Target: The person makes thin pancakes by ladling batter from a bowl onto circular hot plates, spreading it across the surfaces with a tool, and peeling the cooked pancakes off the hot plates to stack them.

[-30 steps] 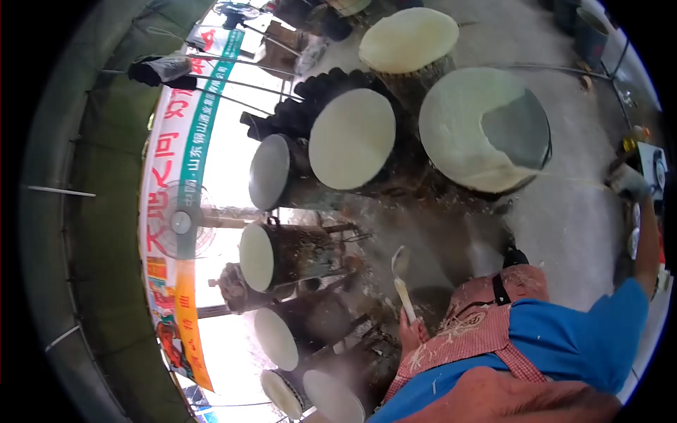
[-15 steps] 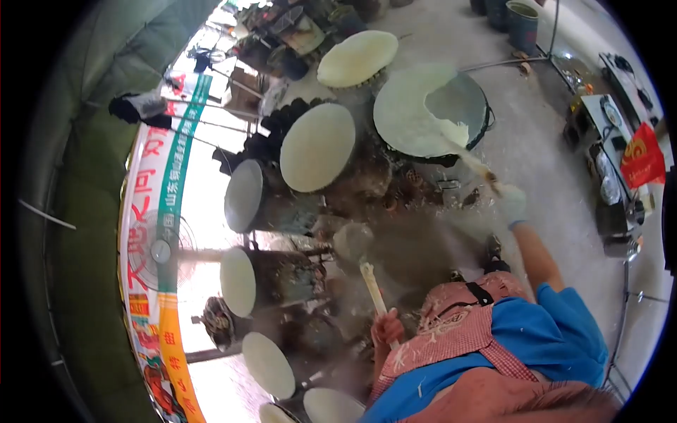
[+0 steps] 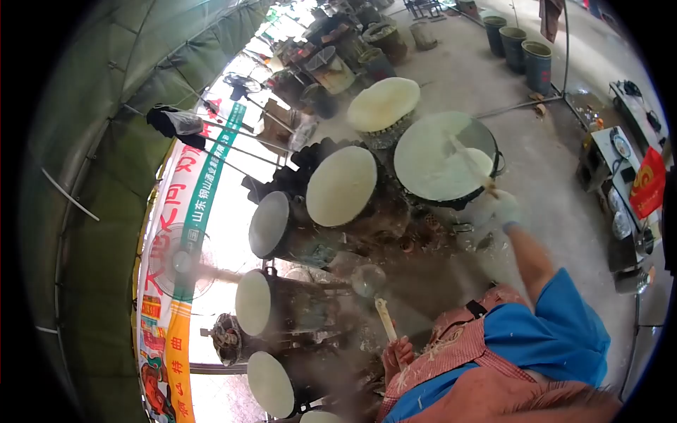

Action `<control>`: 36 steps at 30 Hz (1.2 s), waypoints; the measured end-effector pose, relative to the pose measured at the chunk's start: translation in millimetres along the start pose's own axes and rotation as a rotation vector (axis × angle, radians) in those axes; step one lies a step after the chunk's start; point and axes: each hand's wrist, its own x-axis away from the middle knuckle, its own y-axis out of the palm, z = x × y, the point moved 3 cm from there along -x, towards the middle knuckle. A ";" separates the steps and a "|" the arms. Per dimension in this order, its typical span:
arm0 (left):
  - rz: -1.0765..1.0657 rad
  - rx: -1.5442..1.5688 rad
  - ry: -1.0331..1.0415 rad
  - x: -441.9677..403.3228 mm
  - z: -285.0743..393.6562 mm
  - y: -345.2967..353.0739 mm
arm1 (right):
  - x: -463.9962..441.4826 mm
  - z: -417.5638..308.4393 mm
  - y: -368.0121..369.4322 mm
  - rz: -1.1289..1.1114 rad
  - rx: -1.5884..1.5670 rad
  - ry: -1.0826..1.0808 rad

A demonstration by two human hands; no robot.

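Observation:
My left hand (image 3: 399,353) is closed round the pale handle of a ladle (image 3: 386,321), whose round bowl lies over the dark ground. At the right, my gloved right hand (image 3: 501,206) is blurred but closed on the handle of a long tool (image 3: 473,163). That tool reaches over a large round griddle (image 3: 499,163). Pale batter (image 3: 423,162) covers much of the griddle, and a lighter round patch shows near the tool. The tool's far end is blurred.
Several drum stoves with pale round tops stand at the left, among them a near one (image 3: 342,186) and a lower one (image 3: 253,303). A fan (image 3: 182,262) and banner are beyond. Buckets (image 3: 537,65) stand at the upper right, a low table (image 3: 612,151) at the right.
My right hand has come in from the far right to beside the griddle, and the tool now reaches further over it. The ladle in my left hand has swung outward. The view has shifted.

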 end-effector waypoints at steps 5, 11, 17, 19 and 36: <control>-0.231 0.242 -0.031 -38.1 -9.2 7.1 | 33.1 -6.5 27.0 -0.228 0.313 -0.213; -0.161 0.260 -0.107 -57.5 -15.1 21.3 | -51.6 -9.6 -36.5 0.248 0.078 -0.151; -0.113 0.250 -0.173 -94.4 -20.2 4.1 | -15.0 8.4 -42.6 -0.252 0.422 -0.139; -0.134 0.242 -0.182 -111.6 -17.7 16.6 | -32.5 -8.3 -95.5 -0.281 0.343 0.137; -0.035 0.082 -0.226 -133.9 -23.8 -94.0 | -216.1 -10.8 -68.5 -0.146 -0.420 0.209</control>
